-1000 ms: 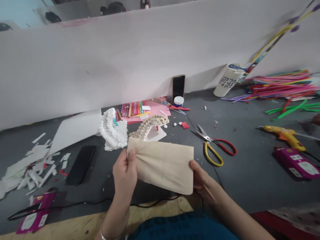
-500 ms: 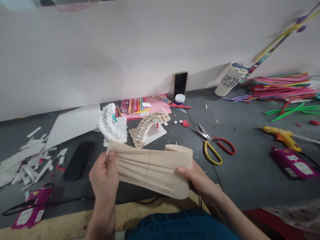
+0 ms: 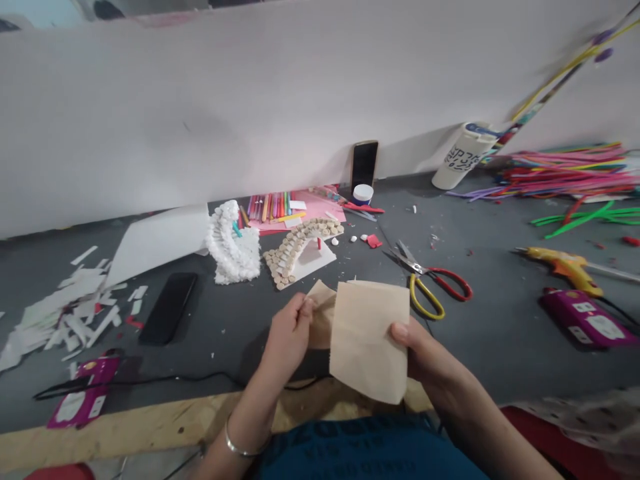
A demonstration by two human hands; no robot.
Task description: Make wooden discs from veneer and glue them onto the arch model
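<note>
Both hands hold a beige piece of stretchy fabric (image 3: pixel 367 340) just above the near edge of the grey table (image 3: pixel 500 347). The fabric is folded over into a narrower, upright panel. My left hand (image 3: pixel 290 333) pinches the fabric's left flap with closed fingers. On the right side, my right hand (image 3: pixel 417 347) grips the fabric with the thumb on its front face. A silver bangle (image 3: pixel 237 445) sits on my left wrist.
Yellow-and-red scissors (image 3: pixel 430 283) lie just right of the fabric. A black phone (image 3: pixel 167 307), white paper scraps (image 3: pixel 65 313), a white fluffy craft piece (image 3: pixel 233 243), a wooden-disc arch (image 3: pixel 297 247), markers (image 3: pixel 270 207), a glue gun (image 3: pixel 565 263), purple packets (image 3: pixel 583 319) and pipe cleaners (image 3: pixel 565 170) surround it.
The fabric was stretched wide between my hands; now my left hand has come in toward the right one and the fabric is folded to about half its width.
</note>
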